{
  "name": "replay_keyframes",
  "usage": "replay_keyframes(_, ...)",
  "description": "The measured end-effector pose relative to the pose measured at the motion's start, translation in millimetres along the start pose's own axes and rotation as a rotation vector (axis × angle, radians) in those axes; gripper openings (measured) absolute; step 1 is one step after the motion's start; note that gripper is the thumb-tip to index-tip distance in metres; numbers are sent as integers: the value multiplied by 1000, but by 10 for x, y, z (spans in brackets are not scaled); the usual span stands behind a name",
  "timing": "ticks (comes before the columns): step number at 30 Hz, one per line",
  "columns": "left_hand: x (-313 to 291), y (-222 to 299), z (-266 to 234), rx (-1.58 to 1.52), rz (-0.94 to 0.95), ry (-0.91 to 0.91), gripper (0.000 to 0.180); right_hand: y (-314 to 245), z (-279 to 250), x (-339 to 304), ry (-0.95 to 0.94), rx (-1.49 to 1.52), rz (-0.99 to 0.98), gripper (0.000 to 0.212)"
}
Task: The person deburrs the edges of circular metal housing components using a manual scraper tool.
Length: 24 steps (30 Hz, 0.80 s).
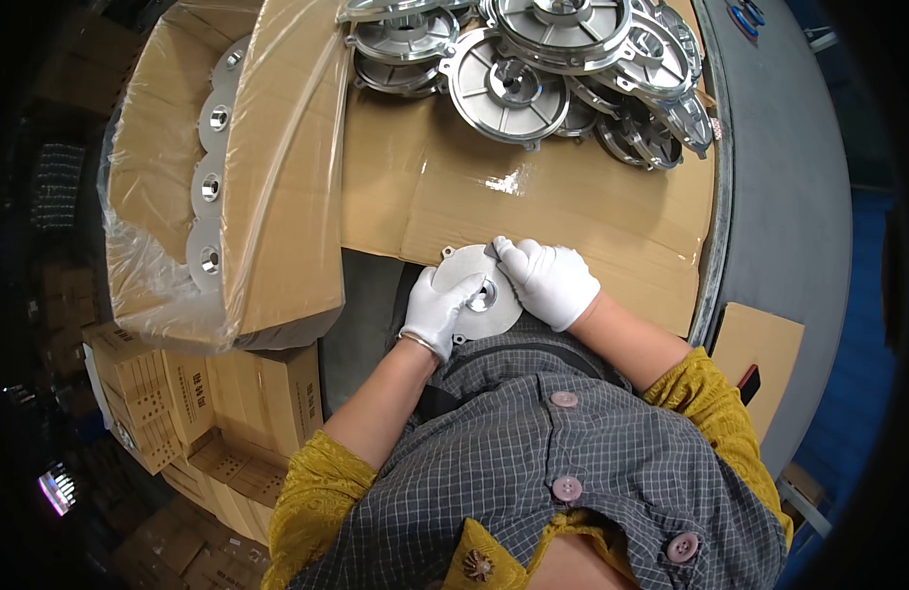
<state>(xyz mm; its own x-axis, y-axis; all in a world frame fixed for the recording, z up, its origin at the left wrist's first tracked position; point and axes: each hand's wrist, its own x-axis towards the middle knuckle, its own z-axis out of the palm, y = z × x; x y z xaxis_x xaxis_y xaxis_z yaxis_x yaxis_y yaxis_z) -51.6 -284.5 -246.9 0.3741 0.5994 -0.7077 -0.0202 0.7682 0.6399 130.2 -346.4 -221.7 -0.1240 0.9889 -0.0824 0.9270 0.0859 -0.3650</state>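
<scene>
In front of my body is a round, matte-grey metal end cover [456,267] with a bored hub at its centre and small lugs on its rim. My left hand [437,310], in a white glove, grips its left side, the thumb lying across the face near the hub. At the cover's upper right edge, my white-gloved right hand [551,280] is closed, pinching a small dark-grey flat piece [493,250] against the rim; its exact kind is too small to tell. Stacked at the far side of the table are several similar shiny metal covers [509,87].
Brown cardboard [563,202] covers the table before me. To the left, a plastic-lined carton [287,177] holds a row of covers [210,187]; folded cartons [253,393] stand below it. On the right lie a phone-like dark object [749,383] and blue-handled pliers [743,20].
</scene>
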Motion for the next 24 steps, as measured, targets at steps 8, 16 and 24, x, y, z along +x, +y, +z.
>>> replay_keyframes(8, -59, 40, 68, 32, -2, 32, 38, 2, 10, -127, -10, -35, 3, 37)
replay_keyframes(16, -13, 8, 21, 33, -4, 26, 39, 59, 0, -295, -29, -10, 1, 35)
replay_keyframes(24, 16, -22, -16, 23, 20, 31, 41, 48, -1, -99, 98, 54, -61, 35)
